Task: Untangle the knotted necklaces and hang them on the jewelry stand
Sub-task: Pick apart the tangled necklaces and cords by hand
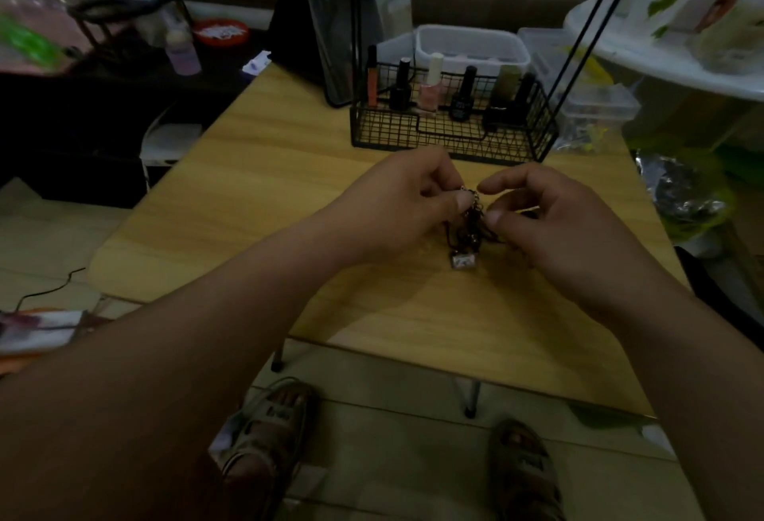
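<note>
We are holding the necklaces (472, 227) just over the counter (268, 190). Left hand (397, 206) and right hand (550, 227) fingers (454, 201) are each pinching the light, limp, probably fragile strands, and we are judging the best hold to be beside the knot.

The low pale-yellow wooden table (256, 173) has a fine straight grain pattern. At its 12 o'clock, the black wire basket (384, 130) shows a square grid pattern. Inside it, the pink glass nail polish bottle (428, 98) has a cream cap, and the bottles beside it are black. The tangled dark cord necklaces (471, 231) carry silver chain links and a silvery square pendant (463, 262).
</note>
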The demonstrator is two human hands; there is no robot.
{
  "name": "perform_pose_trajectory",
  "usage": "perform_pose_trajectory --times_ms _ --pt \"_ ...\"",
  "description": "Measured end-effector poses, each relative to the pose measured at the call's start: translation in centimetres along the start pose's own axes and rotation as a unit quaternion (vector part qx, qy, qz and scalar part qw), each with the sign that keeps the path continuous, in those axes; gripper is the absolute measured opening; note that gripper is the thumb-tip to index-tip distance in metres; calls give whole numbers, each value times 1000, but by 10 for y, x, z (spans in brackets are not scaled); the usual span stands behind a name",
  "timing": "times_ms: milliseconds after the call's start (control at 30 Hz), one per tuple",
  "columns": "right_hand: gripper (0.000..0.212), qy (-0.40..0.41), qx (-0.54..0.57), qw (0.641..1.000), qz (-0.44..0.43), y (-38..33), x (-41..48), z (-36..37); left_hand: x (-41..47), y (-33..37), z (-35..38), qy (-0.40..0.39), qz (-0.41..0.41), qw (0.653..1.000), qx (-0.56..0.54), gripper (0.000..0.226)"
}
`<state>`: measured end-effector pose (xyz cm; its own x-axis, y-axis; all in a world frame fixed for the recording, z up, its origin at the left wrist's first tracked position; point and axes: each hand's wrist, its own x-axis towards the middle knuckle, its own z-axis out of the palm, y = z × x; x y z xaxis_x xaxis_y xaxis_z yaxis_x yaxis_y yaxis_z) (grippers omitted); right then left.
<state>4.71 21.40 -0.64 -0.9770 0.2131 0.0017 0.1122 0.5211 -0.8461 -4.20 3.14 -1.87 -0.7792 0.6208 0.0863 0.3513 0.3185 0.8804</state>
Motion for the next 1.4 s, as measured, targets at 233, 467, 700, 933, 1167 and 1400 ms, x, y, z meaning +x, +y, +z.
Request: perform_pose_trajectory --times_ms 233,467,700,933,1167,1400 --pt "23 4 -76 997 -18 3 3 5 2 -2 -6 -10 -36 999 -27 7" --pt "23 -6 -129 991 -38 2 4 13 4 -4 -1 20 -54 998 15 12" --pt "13 3 -148 988 -52 -1 3 15 2 -5 19 64 -35 995 62 9" --pt "21 51 -180 981 -59 -1 5 21 4 3 26 94 -34 993 59 14" --pt "10 77 -48 996 -10 -5 5 18 7 0 21 109 -7 994 22 16" --pt "9 79 -9 997 -6 -3 7 16 7 -7 13 98 8 993 65 8"
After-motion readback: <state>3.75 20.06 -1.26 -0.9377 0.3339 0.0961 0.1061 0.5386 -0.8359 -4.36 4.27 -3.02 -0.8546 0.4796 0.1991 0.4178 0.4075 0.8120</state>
